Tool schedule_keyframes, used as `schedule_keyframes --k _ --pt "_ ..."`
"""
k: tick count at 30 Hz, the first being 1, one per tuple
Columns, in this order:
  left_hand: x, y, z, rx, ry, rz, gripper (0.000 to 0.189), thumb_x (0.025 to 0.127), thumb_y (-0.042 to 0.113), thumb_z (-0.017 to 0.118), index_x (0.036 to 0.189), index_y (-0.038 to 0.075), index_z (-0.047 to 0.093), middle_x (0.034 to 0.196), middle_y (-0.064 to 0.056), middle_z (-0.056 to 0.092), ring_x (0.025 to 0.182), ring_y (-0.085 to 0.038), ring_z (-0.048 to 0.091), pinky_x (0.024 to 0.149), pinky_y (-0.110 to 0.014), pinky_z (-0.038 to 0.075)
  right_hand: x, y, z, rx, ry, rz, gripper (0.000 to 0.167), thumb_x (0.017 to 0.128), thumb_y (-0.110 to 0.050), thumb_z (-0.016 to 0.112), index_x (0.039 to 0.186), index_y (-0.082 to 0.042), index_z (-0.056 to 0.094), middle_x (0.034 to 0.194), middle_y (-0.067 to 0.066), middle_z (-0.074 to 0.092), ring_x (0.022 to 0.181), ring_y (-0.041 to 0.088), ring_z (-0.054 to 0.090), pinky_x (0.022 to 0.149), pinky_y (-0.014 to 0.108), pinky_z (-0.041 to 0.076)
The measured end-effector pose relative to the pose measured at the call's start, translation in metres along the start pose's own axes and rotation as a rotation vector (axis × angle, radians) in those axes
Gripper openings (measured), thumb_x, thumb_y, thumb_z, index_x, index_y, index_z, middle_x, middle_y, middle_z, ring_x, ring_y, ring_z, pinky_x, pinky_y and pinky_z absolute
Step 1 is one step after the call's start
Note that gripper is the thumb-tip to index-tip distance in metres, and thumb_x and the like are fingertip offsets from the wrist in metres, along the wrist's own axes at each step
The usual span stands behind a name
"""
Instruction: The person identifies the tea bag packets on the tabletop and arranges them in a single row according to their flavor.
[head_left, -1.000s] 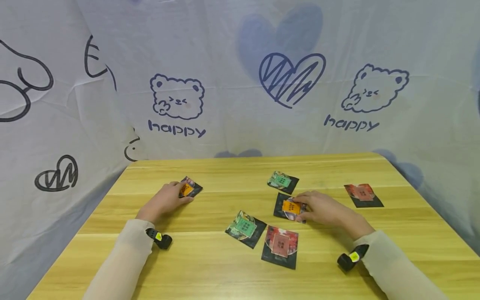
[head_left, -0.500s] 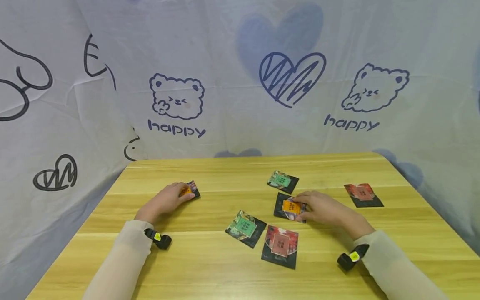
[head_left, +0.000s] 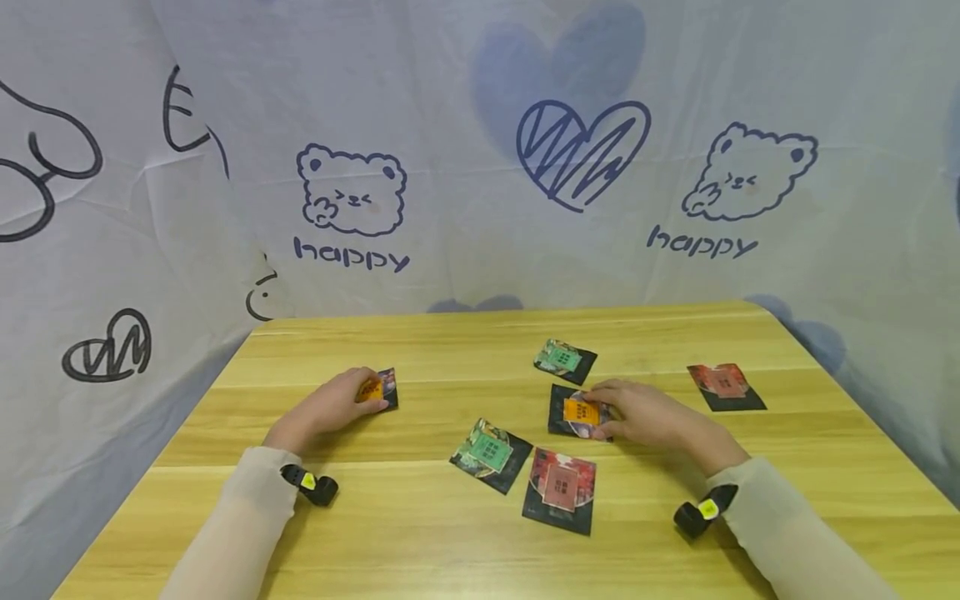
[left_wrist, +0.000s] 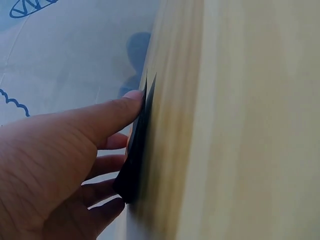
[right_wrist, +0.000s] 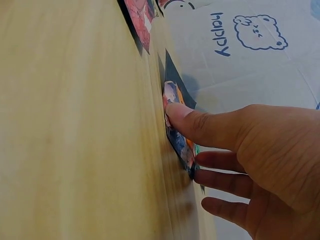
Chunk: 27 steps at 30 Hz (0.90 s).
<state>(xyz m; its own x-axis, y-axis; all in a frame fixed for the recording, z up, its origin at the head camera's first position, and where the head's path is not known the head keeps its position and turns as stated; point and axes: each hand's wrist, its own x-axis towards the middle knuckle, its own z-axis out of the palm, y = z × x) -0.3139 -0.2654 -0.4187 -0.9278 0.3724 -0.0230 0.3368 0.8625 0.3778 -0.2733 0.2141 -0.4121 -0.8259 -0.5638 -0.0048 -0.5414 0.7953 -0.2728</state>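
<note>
In the head view, my left hand point(head_left: 339, 404) holds a flat dark packet with an orange label point(head_left: 387, 387) at the table's left. The left wrist view shows this packet's dark side point(left_wrist: 134, 167) between thumb and fingers, close to the tabletop. My right hand point(head_left: 648, 417) holds another orange-labelled packet point(head_left: 559, 410) right of centre. In the right wrist view, the thumb lies on that packet's printed face point(right_wrist: 177, 135), with fingertips at its edge. Part of each packet is covered by the hand.
Two green-labelled packets lie near the right hand, one behind point(head_left: 564, 361) and one to the left point(head_left: 491, 455). A red-labelled packet point(head_left: 561, 490) lies in front, another point(head_left: 727, 387) at far right. The wooden table point(head_left: 420, 542) meets a printed cloth backdrop point(head_left: 457, 217).
My left hand has drawn its packet slightly nearer and to the left, turning it straighter. The right hand has stayed almost still on its packet.
</note>
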Motion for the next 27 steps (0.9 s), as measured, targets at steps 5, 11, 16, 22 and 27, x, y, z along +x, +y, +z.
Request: schedule_keyframes --k 5,11,16,22,27 --pt "-0.007 0.001 0.0 -0.015 -0.002 0.022 0.056 0.095 0.038 0.064 0.134 -0.001 0.051 0.127 -0.017 0.056 0.111 -0.029 0.054 0.098 -0.049 0.044 0.0 0.0 -0.002 0.019 -0.01 0.003 0.057 0.091 -0.038 0.07 0.138 -0.008 0.057 0.139 0.018 0.051 0.126 0.04 0.048 0.102 0.056 0.04" --pt "-0.013 0.002 0.002 -0.047 -0.013 0.045 0.06 0.095 0.038 0.065 0.139 0.001 0.047 0.133 -0.018 0.052 0.117 -0.029 0.053 0.101 -0.05 0.042 0.001 0.001 -0.003 0.013 -0.008 -0.03 0.053 0.094 -0.033 0.067 0.138 -0.007 0.057 0.14 0.016 0.051 0.127 0.039 0.049 0.102 0.055 0.041" --pt "-0.017 0.002 0.003 -0.06 -0.024 0.067 0.065 0.095 0.038 0.066 0.143 0.001 0.044 0.138 -0.019 0.05 0.123 -0.032 0.05 0.103 -0.051 0.04 0.001 0.002 -0.004 -0.013 -0.002 -0.053 0.048 0.095 -0.026 0.066 0.137 -0.005 0.057 0.139 0.018 0.052 0.126 0.04 0.049 0.101 0.055 0.042" --pt "-0.022 0.002 0.004 -0.037 -0.034 0.082 0.071 0.095 0.041 0.064 0.148 0.001 0.039 0.144 -0.02 0.045 0.129 -0.035 0.045 0.107 -0.052 0.036 0.001 0.003 -0.003 -0.028 0.041 -0.074 0.041 0.094 -0.012 0.066 0.134 -0.004 0.059 0.133 0.019 0.055 0.121 0.038 0.053 0.098 0.054 0.045" --pt "-0.025 0.001 0.005 -0.022 -0.035 0.091 0.072 0.095 0.043 0.063 0.148 0.001 0.039 0.146 -0.022 0.044 0.133 -0.039 0.042 0.108 -0.055 0.034 0.003 -0.007 0.002 -0.022 0.101 -0.018 0.04 0.096 -0.023 0.066 0.132 -0.006 0.061 0.126 0.015 0.057 0.114 0.034 0.056 0.096 0.052 0.047"
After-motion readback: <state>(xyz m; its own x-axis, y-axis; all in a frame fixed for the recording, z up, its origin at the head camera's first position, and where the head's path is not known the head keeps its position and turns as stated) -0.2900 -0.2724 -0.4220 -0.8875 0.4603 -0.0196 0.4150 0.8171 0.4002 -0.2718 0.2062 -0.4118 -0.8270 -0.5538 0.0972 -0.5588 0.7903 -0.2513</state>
